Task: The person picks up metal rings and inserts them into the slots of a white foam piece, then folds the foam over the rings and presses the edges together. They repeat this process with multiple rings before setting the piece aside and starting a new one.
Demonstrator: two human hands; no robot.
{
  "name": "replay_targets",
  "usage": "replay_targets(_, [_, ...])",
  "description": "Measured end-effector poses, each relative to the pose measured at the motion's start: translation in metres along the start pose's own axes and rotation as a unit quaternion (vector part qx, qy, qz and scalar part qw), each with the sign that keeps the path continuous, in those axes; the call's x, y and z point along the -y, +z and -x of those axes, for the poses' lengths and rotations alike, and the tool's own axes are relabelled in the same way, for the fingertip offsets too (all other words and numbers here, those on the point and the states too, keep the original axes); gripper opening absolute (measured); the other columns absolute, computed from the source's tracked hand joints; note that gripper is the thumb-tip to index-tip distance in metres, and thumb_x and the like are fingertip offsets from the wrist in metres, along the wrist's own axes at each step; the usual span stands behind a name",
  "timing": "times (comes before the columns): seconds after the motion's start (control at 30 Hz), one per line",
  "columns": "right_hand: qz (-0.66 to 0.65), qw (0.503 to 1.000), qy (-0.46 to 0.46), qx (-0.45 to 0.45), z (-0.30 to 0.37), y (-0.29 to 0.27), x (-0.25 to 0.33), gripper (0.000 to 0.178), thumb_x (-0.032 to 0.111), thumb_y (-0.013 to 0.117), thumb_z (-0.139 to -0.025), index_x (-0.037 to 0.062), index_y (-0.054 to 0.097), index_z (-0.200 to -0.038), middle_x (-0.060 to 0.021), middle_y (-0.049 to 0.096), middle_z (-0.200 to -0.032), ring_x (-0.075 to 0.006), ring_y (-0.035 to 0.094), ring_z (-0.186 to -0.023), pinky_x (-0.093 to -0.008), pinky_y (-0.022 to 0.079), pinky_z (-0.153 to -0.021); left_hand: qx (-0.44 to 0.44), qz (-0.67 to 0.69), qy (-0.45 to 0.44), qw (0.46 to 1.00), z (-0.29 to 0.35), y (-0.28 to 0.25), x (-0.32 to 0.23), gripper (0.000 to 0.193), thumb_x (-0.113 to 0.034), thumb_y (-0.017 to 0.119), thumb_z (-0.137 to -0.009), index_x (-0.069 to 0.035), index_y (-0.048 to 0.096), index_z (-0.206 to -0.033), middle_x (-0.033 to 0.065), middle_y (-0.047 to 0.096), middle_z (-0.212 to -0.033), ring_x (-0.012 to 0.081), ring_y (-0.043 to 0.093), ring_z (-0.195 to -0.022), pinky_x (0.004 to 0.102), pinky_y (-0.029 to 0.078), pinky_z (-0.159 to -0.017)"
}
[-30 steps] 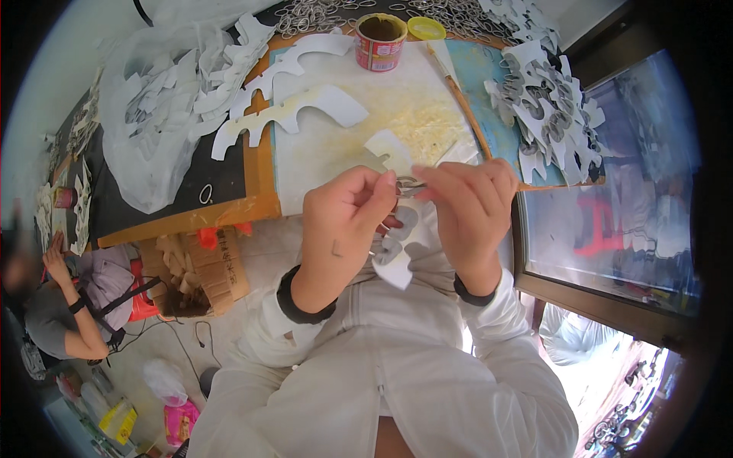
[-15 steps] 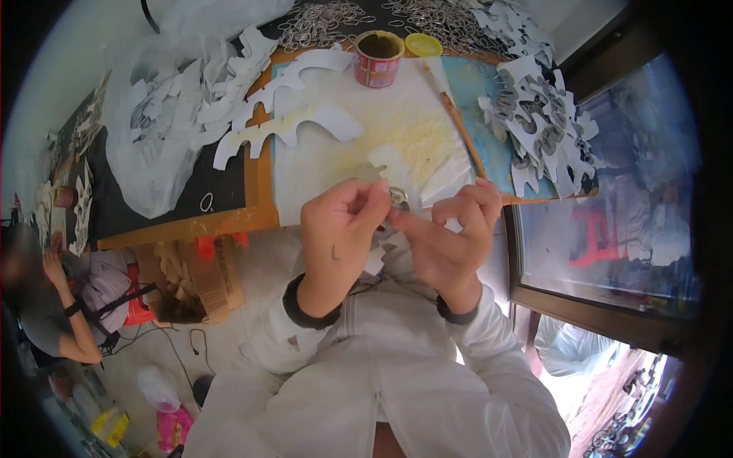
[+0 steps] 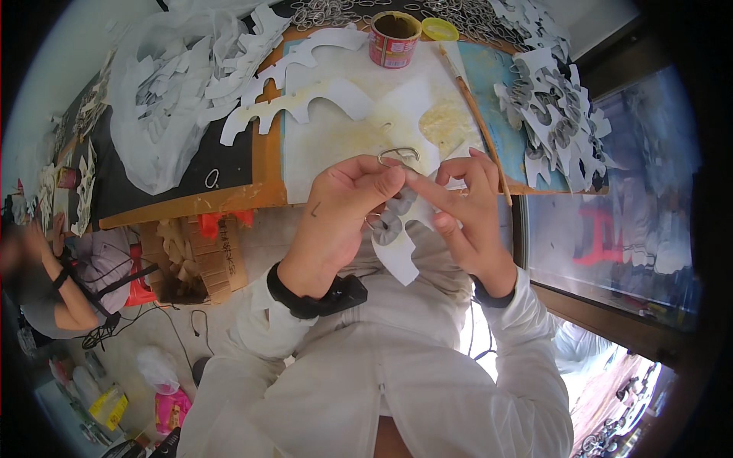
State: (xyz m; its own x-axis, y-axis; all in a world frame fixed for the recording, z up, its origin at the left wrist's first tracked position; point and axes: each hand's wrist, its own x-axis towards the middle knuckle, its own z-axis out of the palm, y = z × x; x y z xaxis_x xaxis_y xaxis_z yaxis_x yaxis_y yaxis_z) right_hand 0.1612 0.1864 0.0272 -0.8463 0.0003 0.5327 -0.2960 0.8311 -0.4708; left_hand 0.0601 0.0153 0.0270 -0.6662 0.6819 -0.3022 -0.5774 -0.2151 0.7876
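Observation:
A white cut-out strip point(image 3: 397, 262) with grey loops point(image 3: 387, 229) and wire rings hangs between my hands at the table's front edge. My left hand point(image 3: 336, 210) pinches it between thumb and forefinger. A metal ring point(image 3: 398, 156) sticks up just beyond the fingertips. My right hand point(image 3: 477, 221) presses a fingertip against the same spot, its other fingers partly curled. Part of the strip is hidden behind the fingers. On the glue-stained white sheet point(image 3: 321, 153) ahead lie two curved white cut-out strips point(image 3: 336, 91).
A red tub point(image 3: 393, 49) of brownish paste stands at the back beside a yellow lid point(image 3: 440, 30). A brush point(image 3: 477, 114) lies along the right. Piled pieces point(image 3: 550, 114) sit far right; a plastic bag point(image 3: 149, 145) of cut-outs lies left. Another person point(image 3: 57, 282) works at far left.
Both hands have turned, bringing the strip's grey loops and white end into view below and a ring above the fingertips. The view has tilted slightly.

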Motion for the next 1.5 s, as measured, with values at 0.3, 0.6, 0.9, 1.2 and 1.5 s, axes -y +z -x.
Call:
replay_targets(0.3, [0.318,0.941,-0.116,-0.005,-0.006,-0.005,0.018,0.040,0.039,0.061,-0.081,0.0260,0.067,-0.118,-0.0011,0.050,-0.089,-0.0195,0.049,-0.089,-0.0435,0.041,-0.099,-0.030,-0.026,-0.048,0.998,0.000,-0.003,0.001,0.022,-0.031,0.064,-0.093,-0.009,0.065,-0.090,-0.0039,0.063,-0.081,0.0014,0.050,-0.066,0.0179,0.034,-0.056])
replay_targets(0.6, [0.445,0.836,-0.295,0.130,-0.024,-0.026,0.024,0.034,0.036,0.063,-0.084,0.0247,0.067,-0.116,0.0011,0.053,-0.095,-0.0162,0.048,-0.096,-0.0395,0.041,-0.103,-0.015,-0.116,0.020,0.993,-0.001,0.004,0.003,0.020,-0.025,0.064,-0.094,-0.008,0.062,-0.085,-0.0028,0.062,-0.072,0.0021,0.051,-0.061,0.0189,0.035,-0.055])
replay_targets(0.9, [0.094,0.987,-0.100,-0.081,-0.022,-0.033,0.017,0.040,0.020,0.082,-0.064,0.0113,0.066,-0.099,0.0044,0.065,-0.083,-0.0216,0.057,-0.082,-0.0415,0.046,-0.084,-0.029,-0.124,0.055,0.990,0.003,0.002,-0.002,0.022,-0.024,0.068,-0.092,-0.003,0.062,-0.091,0.0023,0.066,-0.072,0.0026,0.054,-0.063,0.0181,0.038,-0.055])
replay_targets(1.2, [0.134,0.983,-0.058,-0.108,-0.031,-0.011,0.023,0.032,0.014,0.081,-0.060,0.0116,0.067,-0.090,0.0036,0.065,-0.079,-0.0195,0.057,-0.077,-0.0434,0.046,-0.086,-0.006,-0.087,0.080,0.993,0.012,0.010,-0.002,0.019,-0.019,0.068,-0.093,-0.001,0.062,-0.090,0.0026,0.068,-0.078,0.0032,0.057,-0.068,0.0177,0.041,-0.060])
replay_targets(1.5, [0.178,0.970,-0.027,-0.161,-0.026,0.008,0.021,0.028,0.006,0.071,-0.061,0.0129,0.067,-0.088,0.0026,0.065,-0.084,-0.0196,0.053,-0.077,-0.0353,0.041,-0.075,-0.043,-0.092,0.079,0.992,0.012,0.018,0.006,0.014,-0.012,0.069,-0.090,0.001,0.062,-0.088,0.0018,0.066,-0.076,0.0046,0.059,-0.068,0.0198,0.048,-0.062])
